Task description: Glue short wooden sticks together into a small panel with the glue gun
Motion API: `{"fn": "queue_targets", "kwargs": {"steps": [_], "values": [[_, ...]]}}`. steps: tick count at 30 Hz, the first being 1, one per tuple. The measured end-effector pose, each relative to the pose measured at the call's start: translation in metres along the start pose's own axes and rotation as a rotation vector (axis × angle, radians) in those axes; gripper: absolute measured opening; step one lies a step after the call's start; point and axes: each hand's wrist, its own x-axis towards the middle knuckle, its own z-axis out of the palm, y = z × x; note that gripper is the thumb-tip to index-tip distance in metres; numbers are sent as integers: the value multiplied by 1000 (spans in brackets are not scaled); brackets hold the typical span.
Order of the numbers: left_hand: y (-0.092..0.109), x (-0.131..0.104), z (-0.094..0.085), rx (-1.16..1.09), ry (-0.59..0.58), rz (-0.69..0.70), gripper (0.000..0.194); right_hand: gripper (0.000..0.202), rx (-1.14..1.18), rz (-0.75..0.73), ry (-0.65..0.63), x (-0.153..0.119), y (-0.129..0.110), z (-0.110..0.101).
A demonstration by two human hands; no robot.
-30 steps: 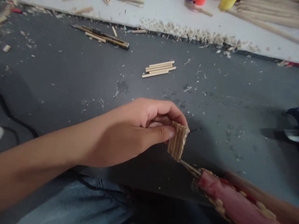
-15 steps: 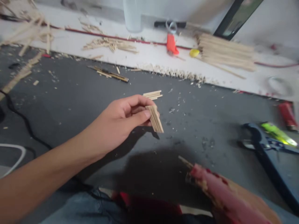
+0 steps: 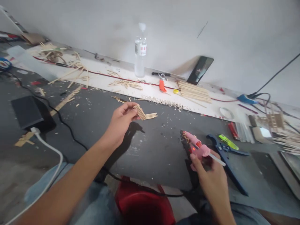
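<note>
My left hand (image 3: pixel 124 122) pinches a small panel of wooden sticks (image 3: pixel 140 112) between thumb and fingers, held tilted above the dark tabletop. Just beyond that panel, several short loose sticks (image 3: pixel 152 116) lie side by side on the table. Over on the right, my right hand (image 3: pixel 211 175) is wrapped round a pink hot glue gun (image 3: pixel 194 143) with a lit orange light and a clear glue stick out of its back. Its nozzle points up and left, apart from the panel.
Blue-handled cutters (image 3: pixel 231 168) and a yellow-green knife (image 3: pixel 228 142) lie right of the glue gun. A water bottle (image 3: pixel 140 56), a propped phone (image 3: pixel 200 70) and long sticks (image 3: pixel 194 92) stand or lie along the wall. A black box (image 3: pixel 32 112) with cables sits left.
The view has tilted up and widened, bringing the wall and more tabletop in. The glue gun, blurred at the lower edge before, now shows whole. The left hand still holds the panel.
</note>
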Motion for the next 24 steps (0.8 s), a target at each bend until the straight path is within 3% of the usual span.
{"fn": "queue_targets", "kwargs": {"steps": [3,4,6,11,14,19,24], "values": [[3,4,-6,-41,48,4,10,25,-38,-30,169,-36,-23,-2],[5,7,-8,-58,65,9,10,16,3,-176,78,-41,-36,3],[7,12,-10,-93,101,28,8,20,44,-556,-243,-37,-67,22],[10,19,-11,-138,153,41,13,25,-160,-705,-454,36,-130,98],[13,18,-11,-152,169,31,14,16,-335,-811,-571,71,-148,124],[16,18,-11,-194,180,8,14,10,-511,-963,-726,87,-167,122],[15,18,-13,-216,213,0,15,23,-573,-969,-780,95,-189,121]]}}
